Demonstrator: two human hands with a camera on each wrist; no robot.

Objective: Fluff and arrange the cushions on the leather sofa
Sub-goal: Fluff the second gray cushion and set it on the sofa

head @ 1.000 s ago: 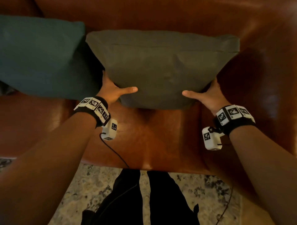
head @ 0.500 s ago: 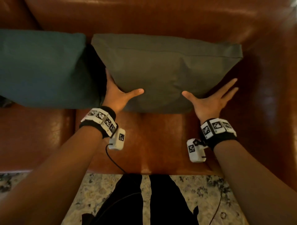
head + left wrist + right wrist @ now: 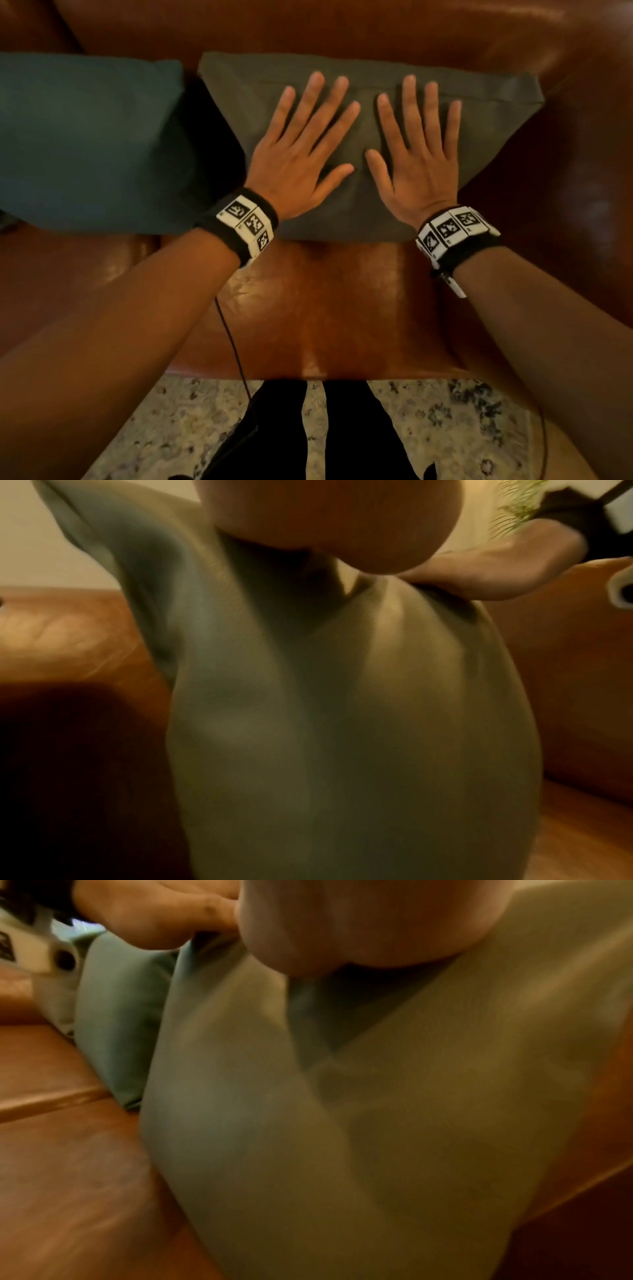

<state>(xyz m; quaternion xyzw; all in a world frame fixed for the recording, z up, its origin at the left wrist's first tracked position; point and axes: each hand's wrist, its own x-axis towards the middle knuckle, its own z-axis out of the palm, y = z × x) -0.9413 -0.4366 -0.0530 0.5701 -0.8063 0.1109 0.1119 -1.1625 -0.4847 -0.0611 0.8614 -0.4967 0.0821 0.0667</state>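
An olive-grey cushion leans against the back of the brown leather sofa, right of centre. My left hand and my right hand lie flat on its front face, side by side, fingers straight and spread, pressing into the fabric. A dark teal cushion stands to its left against the backrest. In the left wrist view the olive cushion fills the frame, dented under my left palm. In the right wrist view the cushion bulges below my right palm, with the teal cushion behind.
The sofa's right armrest rises just right of the olive cushion. A patterned rug lies below the seat edge, with my dark-trousered legs on it. A thin black cable hangs from my left wrist.
Both hands left the cushion's lower side edges, came to its front face and now press flat there. The view shifted slightly.
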